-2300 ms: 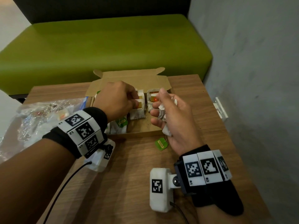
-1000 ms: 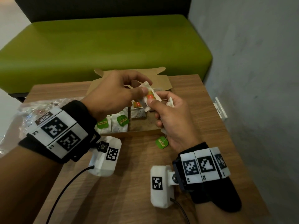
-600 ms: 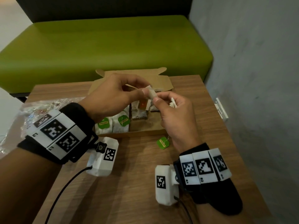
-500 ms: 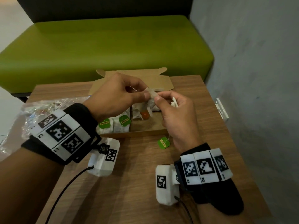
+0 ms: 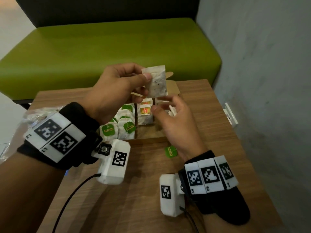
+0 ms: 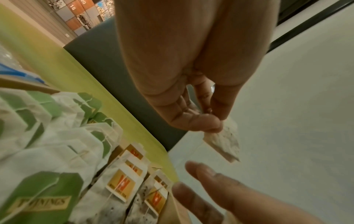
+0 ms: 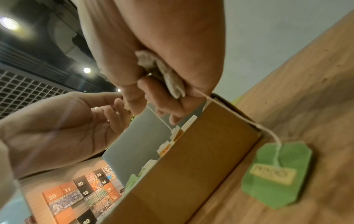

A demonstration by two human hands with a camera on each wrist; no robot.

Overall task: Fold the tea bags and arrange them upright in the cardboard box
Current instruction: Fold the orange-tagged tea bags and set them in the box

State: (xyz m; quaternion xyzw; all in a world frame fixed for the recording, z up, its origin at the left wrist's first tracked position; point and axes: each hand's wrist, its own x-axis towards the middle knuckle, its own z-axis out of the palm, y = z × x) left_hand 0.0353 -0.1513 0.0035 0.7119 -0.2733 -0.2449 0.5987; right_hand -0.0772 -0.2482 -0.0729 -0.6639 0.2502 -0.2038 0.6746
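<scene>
My left hand (image 5: pixel 146 77) pinches a flat white tea bag (image 5: pixel 157 81) by its top corner and holds it upright above the cardboard box (image 5: pixel 148 135). The left wrist view shows the same tea bag (image 6: pixel 224 142) hanging from the thumb and fingers. My right hand (image 5: pixel 161 103) is just below the bag, thumb and forefinger spread apart and off it. Its lower fingers grip a crumpled tea bag (image 7: pixel 162 72) against the palm. That bag's string runs down to a green tag (image 5: pixel 170 151) lying on the table. Green-tagged bags (image 5: pixel 127 126) and orange-tagged bags (image 5: pixel 145 110) stand upright in the box.
The box sits on a small wooden table (image 5: pixel 134 199) with a grey wall (image 5: pixel 260 81) close on the right. A clear plastic bag (image 5: pixel 32 113) lies at the table's left edge. A green bench (image 5: pixel 101 44) stands behind the table.
The left hand has lifted the tea bag higher and it now hangs flat. The right thumb and forefinger, which pinched it with the left, have let go and dropped below it.
</scene>
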